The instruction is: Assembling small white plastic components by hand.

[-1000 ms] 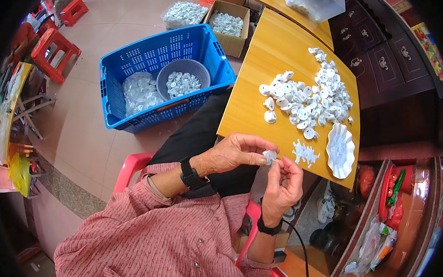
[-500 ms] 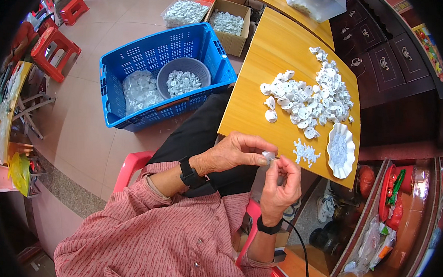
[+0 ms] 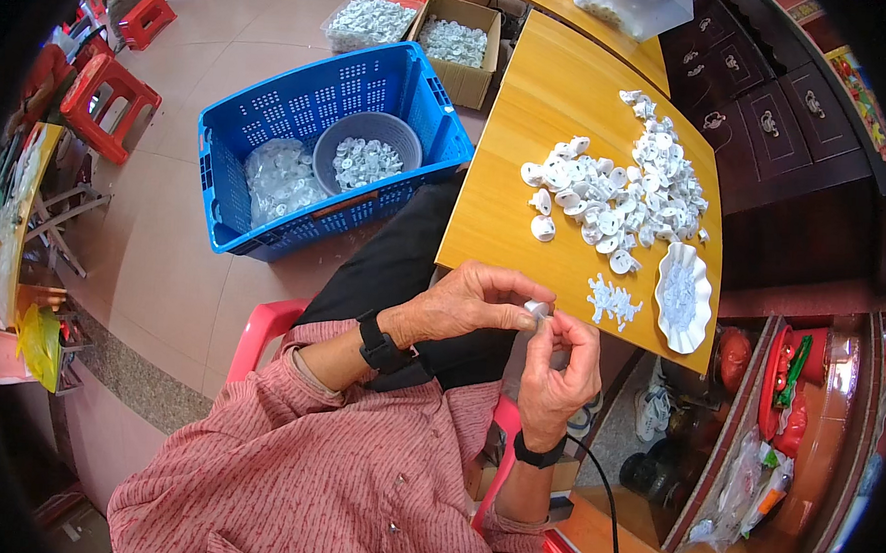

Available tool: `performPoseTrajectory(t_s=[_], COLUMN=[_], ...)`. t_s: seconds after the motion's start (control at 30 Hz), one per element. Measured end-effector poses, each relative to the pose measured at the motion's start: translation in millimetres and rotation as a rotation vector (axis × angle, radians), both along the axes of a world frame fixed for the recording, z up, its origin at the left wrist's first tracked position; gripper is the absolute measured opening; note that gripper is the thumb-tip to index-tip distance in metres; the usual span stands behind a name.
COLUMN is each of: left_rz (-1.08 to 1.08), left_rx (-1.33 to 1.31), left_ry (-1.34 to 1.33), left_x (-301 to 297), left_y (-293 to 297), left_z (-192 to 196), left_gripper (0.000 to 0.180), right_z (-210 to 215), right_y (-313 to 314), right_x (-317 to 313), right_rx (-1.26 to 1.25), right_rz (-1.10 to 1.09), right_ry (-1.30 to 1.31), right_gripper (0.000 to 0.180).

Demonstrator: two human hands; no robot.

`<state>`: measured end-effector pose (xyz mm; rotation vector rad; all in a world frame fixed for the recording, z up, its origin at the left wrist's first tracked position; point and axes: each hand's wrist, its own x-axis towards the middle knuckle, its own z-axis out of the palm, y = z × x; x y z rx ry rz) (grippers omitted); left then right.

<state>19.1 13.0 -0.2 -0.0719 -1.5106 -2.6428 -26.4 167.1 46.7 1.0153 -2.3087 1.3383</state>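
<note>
Between my hands, just off the near edge of the yellow table (image 3: 486, 229), is a small white round plastic part (image 3: 536, 308). My left hand (image 3: 462, 303) pinches it between thumb and forefinger. The fingertips of my right hand (image 3: 563, 368) are closed against the same part from the right; whether they also hold a tiny piece cannot be made out. On the table lies a heap of similar white parts (image 3: 607, 200). Nearer me are a small pile of tiny pale plastic pieces (image 3: 614, 302) and a white scalloped dish (image 3: 698, 335) with more of them.
To the left a blue crate (image 3: 271, 107) holds a grey bowl (image 3: 324, 160) of white parts and a plastic bag (image 3: 283, 180). Behind it stand a cardboard box (image 3: 470, 90) and a clear tub (image 3: 347, 43). Dark drawers (image 3: 772, 124) line the right, above a low shelf (image 3: 724, 451).
My right fingers have shifted slightly and curl closer in against the white part. My left hand keeps its place and grip.
</note>
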Motion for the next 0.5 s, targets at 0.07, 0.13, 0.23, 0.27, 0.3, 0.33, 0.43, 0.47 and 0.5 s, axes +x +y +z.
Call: performPoseTrajectory(t_s=[0.07,0.13,0.23,0.27,0.3,0.33,0.43,0.47,0.5], left_rz=[-0.013,-0.011,-0.001,0.002,0.001,0.007,0.017,0.021,0.022], left_rx=[0.050,0.050,0.016,-0.018,-0.018,-0.102,-0.169,-0.151,-0.151], left_ry=[0.003,0.007,0.022,0.033,0.034,0.042,0.042,0.036,0.035], left_x=[0.0,0.5,0.1,-0.4,-0.2,0.5,0.4,0.2,-0.4], left_y=[0.0,0.3,0.9,1.3,0.9,-0.2,-1.4,-1.6,-1.5], left_z=[-1.2,-0.4,-2.4,-3.0,-2.1,-0.6,-1.8,-3.1,-4.4], left_gripper=[0.031,0.031,0.031,0.031,0.031,0.031,0.030,0.030,0.030], right_z=[-0.6,-0.8,-0.7,-0.5,-1.0,-2.0,-2.6,-2.6,-2.9], right_y=[0.1,1.2,2.3,2.9,3.0,2.8,2.7,2.7,2.7], right_x=[-0.3,-1.5,-2.1,-2.0,-2.0,-1.9,-2.1,-2.2,-2.7], right_rx=[0.007,0.008,0.009,0.009,0.010,0.029,0.056,0.063,0.063], right_rz=[0.011,0.012,0.021,0.026,0.024,0.029,0.034,0.034,0.034], right_ry=[0.013,0.006,-0.016,-0.030,-0.030,-0.023,-0.025,-0.032,-0.032], right_gripper=[0.020,0.019,0.017,0.017,0.017,0.018,0.018,0.019,0.019])
